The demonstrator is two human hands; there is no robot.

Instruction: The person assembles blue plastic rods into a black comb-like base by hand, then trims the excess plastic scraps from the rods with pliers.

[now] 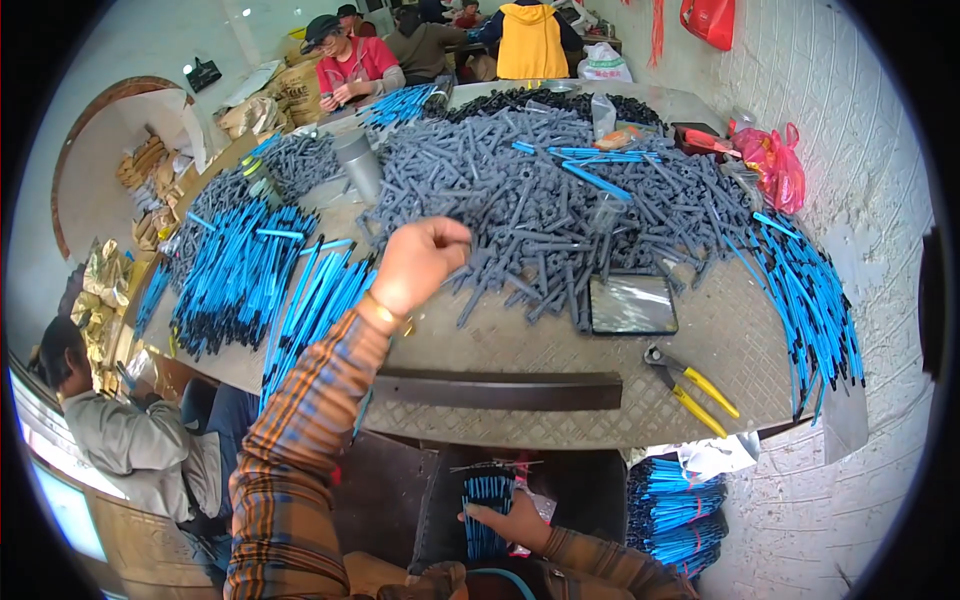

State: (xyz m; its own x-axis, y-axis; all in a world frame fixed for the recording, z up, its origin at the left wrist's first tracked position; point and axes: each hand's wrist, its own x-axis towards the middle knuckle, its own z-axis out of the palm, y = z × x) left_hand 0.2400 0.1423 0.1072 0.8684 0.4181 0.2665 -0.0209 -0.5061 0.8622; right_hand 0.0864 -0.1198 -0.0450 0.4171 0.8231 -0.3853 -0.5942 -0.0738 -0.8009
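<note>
My left hand (pixel 420 262) is raised over the table, its fingers curled together beside the near edge of a large heap of grey plastic tube-like pieces (pixel 520 190). Whatever sits in those fingers, if anything, is hidden. Low in front of my body, below the table's edge, my right hand (pixel 512 522) is closed around a bundle of thin blue sticks (pixel 487 490) with dark ends. Under my left forearm and to its left, more blue sticks with black tips (pixel 235 280) lie in thick piles on the table.
A dark bar (pixel 500 390) lies along the table's near edge. Yellow-handled pliers (pixel 690 390) and a black-framed phone (pixel 633 305) lie right of it. Further blue sticks (pixel 805 300) stack at the right; bundles (pixel 675 515) stand below. A grey cup (pixel 357 165) stands left. Other people sit around.
</note>
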